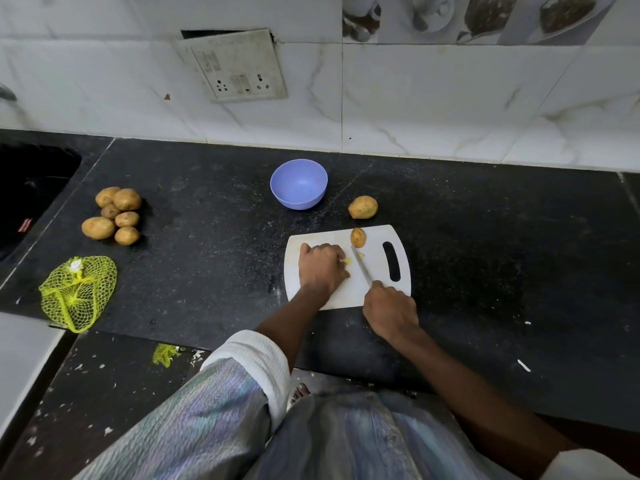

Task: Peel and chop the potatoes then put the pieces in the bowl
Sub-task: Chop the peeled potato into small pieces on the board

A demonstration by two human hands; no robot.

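On the white cutting board (377,237) my left hand (320,268) covers and holds down a yellow potato piece (347,261), mostly hidden under the fingers. My right hand (389,311) grips the handle of a knife (361,266), whose blade lies just right of that piece. A small slice (361,255) lies beside the blade. A potato half (358,237) with skin stands at the board's far edge. A whole potato (363,207) sits behind the board. The purple bowl (299,183), with nothing in it, is farther back to the left.
Several whole potatoes (114,214) are piled at the left of the black counter (207,254). A yellow net bag (78,292) lies near the counter's front left edge. A dark sink (31,188) is at far left. A socket plate (235,65) is on the tiled wall.
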